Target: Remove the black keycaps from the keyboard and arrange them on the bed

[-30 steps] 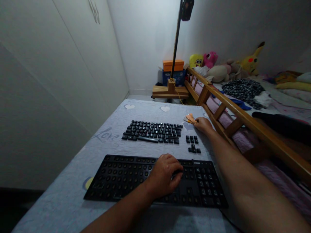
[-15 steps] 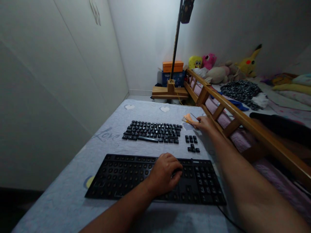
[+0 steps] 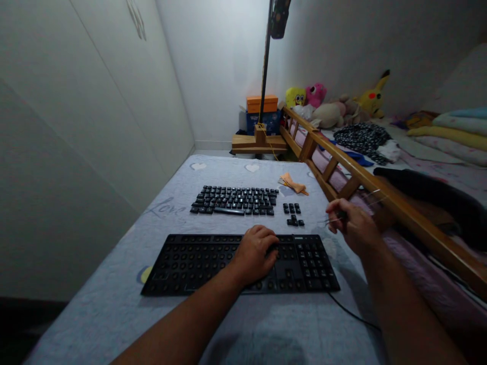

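Observation:
A black keyboard lies across the bed sheet, most of its keycaps off and the bare key sockets showing. The number pad on its right still carries its caps. My left hand rests on the keyboard's middle, fingers loosely spread and holding nothing visible. Over the sheet to the right, my right hand pinches a thin wire tool; its fine metal ends stick out on both sides of the fingers. Loose keycaps sit in rows behind the keyboard, with smaller groups to their right.
A crumpled orange cloth lies toward the back right. A wooden bed rail runs along the right side, with clothes and plush toys beyond. A stand rises behind the sheet. The keyboard's cable trails right.
My right hand has left the orange cloth and come back toward me with the wire tool. The left hand stays on the keyboard. The view has shifted slightly.

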Demonstrator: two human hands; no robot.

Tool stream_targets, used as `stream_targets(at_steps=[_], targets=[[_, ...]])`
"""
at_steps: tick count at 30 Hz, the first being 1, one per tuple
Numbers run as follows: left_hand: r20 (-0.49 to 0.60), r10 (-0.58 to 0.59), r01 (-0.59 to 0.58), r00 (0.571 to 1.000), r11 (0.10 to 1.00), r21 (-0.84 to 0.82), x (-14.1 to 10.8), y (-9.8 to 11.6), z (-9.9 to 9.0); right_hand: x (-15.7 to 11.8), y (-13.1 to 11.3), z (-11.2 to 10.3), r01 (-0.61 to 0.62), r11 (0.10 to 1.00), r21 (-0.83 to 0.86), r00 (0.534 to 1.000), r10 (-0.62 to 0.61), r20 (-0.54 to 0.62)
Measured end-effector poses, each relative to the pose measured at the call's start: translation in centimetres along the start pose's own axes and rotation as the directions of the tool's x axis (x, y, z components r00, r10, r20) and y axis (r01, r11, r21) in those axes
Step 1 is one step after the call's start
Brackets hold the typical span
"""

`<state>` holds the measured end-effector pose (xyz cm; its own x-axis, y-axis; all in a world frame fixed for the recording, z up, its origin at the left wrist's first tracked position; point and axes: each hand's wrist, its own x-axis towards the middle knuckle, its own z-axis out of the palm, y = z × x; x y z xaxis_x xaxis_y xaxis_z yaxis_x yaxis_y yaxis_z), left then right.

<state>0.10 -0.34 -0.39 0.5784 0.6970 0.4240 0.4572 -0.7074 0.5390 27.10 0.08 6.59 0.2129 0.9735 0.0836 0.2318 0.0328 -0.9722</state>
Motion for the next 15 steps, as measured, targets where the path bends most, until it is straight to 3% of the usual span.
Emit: stream_targets(at_steps=[5,15], targets=[[0.002,-0.026,0.025,1.000,0.998,0.055,-0.2,-0.2,0.2,-4.1,1.5,0.9,-0.049,0.986,-0.158,0.991,0.067,0.116],[0.027,-0.029,0.027,0.999,0.997,0.078,-0.1,-0.1,0.1,-5.8,2.2,2.4,-0.038,0.947,-0.320,0.978,0.100,0.181]])
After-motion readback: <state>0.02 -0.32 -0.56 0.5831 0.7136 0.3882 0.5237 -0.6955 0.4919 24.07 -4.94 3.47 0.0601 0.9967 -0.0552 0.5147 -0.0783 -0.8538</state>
